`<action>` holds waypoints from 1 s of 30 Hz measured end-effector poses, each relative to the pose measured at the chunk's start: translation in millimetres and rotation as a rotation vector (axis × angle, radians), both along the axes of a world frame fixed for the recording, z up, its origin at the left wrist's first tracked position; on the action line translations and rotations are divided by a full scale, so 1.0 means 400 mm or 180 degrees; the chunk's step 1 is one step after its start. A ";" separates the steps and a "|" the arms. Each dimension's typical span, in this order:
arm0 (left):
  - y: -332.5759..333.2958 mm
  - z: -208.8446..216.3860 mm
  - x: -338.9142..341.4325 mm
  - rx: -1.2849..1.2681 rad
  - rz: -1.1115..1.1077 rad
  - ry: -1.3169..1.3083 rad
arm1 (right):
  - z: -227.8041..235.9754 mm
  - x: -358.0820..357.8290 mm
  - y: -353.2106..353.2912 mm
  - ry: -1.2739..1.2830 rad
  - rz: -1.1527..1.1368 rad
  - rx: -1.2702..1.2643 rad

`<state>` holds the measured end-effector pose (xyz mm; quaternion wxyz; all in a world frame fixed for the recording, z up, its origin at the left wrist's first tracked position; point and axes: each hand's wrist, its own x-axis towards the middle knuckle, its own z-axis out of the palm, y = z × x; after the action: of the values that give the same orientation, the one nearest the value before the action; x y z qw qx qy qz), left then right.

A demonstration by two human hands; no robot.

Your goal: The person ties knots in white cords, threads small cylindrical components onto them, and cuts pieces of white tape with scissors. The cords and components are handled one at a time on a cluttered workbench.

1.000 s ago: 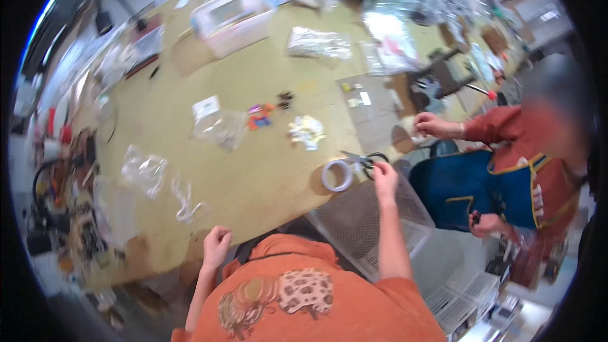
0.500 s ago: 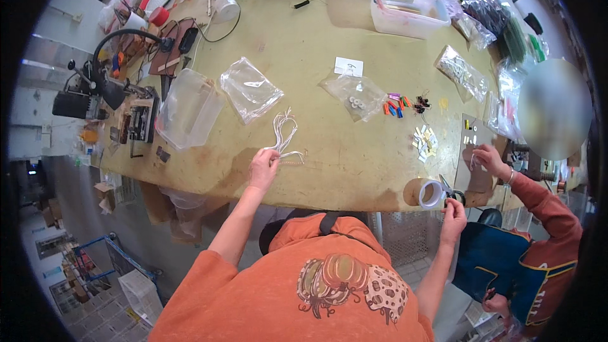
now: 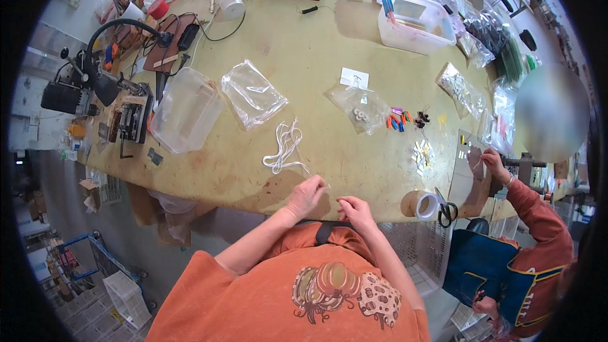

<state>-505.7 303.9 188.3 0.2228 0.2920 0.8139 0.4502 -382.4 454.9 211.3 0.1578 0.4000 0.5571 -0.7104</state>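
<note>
A loose bundle of white cords point(image 3: 283, 152) lies on the table, one tail running down to my left hand point(image 3: 306, 196). That hand is closed in a pinch near the table's front edge, apparently on the cord's end. My right hand point(image 3: 356, 213) is just beside it, fingers closed together; whatever they hold is too small to make out. To the right, black-handled scissors point(image 3: 448, 214) lie next to a roll of tape point(image 3: 427, 206), apart from my hands. A clear plastic bag point(image 3: 254, 94) rests flat beyond the cords.
Left stand a clear bin point(image 3: 187, 111) and a black lamp point(image 3: 104, 88). Right of centre are a bag with white rings point(image 3: 361, 111), small coloured pieces point(image 3: 398, 119) and pale pieces point(image 3: 422, 155). A co-worker's hand point(image 3: 494, 163) works over a grey board point(image 3: 465, 152) at the right.
My right hand has let go of the scissors and come left to the table's front edge. My left hand has moved right and nearer from the cord bundle, which now lies spread out.
</note>
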 end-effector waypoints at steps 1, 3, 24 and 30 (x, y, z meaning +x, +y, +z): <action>0.007 0.006 0.007 0.0183 -0.0013 -0.0057 | -0.017 -0.024 -0.015 -0.0186 -0.0169 -0.0320; 0.011 0.018 0.021 0.0271 -0.0080 -0.0369 | -0.028 -0.052 -0.016 -0.0278 -0.0602 -0.0974; -0.154 -0.066 -0.163 -0.0544 0.0050 0.1867 | 0.080 -0.056 0.132 0.1382 -0.2400 -0.1358; -0.252 -0.083 -0.073 -0.0541 -0.0419 0.1671 | 0.176 0.080 0.236 0.1601 -0.3011 -0.0570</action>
<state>-534.9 203.2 155.3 0.0568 0.4311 0.8579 0.2738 -350.6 549.2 281.5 -0.2839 0.4097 0.2742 -0.8224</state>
